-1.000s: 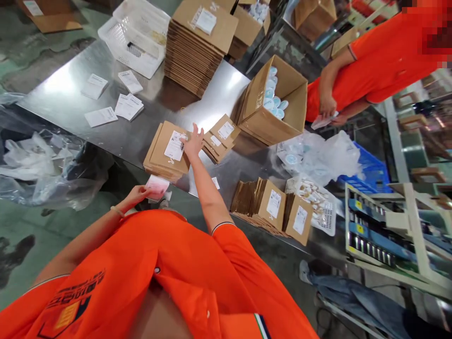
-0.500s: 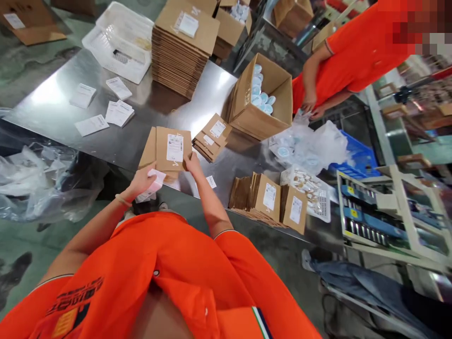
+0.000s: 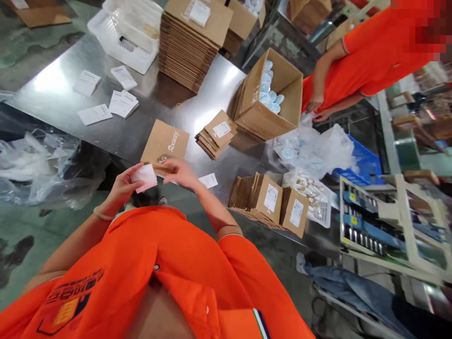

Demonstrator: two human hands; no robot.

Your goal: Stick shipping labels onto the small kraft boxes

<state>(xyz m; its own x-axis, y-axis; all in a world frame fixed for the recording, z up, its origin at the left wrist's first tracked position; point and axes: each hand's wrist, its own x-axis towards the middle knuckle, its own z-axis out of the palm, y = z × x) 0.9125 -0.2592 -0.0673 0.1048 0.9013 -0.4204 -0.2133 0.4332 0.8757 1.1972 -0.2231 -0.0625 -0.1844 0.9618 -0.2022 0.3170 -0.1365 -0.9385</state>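
Note:
My left hand (image 3: pixel 125 182) pinches a small pale pink-white paper slip (image 3: pixel 145 178) in front of the table's near edge. My right hand (image 3: pixel 181 173) is just right of the slip, thumb and fingers apart, with nothing plainly held. Beyond both hands a flat brown carton (image 3: pixel 165 141) with white printed lettering lies on the metal table; its near edge is partly covered by the right hand. To its right is a small pile of folded cartons (image 3: pixel 216 134), the top one labelled. A white card (image 3: pixel 208 181) lies beside my right wrist.
Several white card stacks (image 3: pixel 123 103) lie at left, below a white basket (image 3: pixel 122 35). A tall cardboard stack (image 3: pixel 190 52) and an open box of blue-white round items (image 3: pixel 266 101) stand behind. Labelled cartons (image 3: pixel 268 200) stand at right. A co-worker's hands (image 3: pixel 318 108) handle clear plastic.
My right hand has let go of the labelled carton and moved left toward the slip. The carton with printed lettering now shows instead of the label. The view has shifted slightly.

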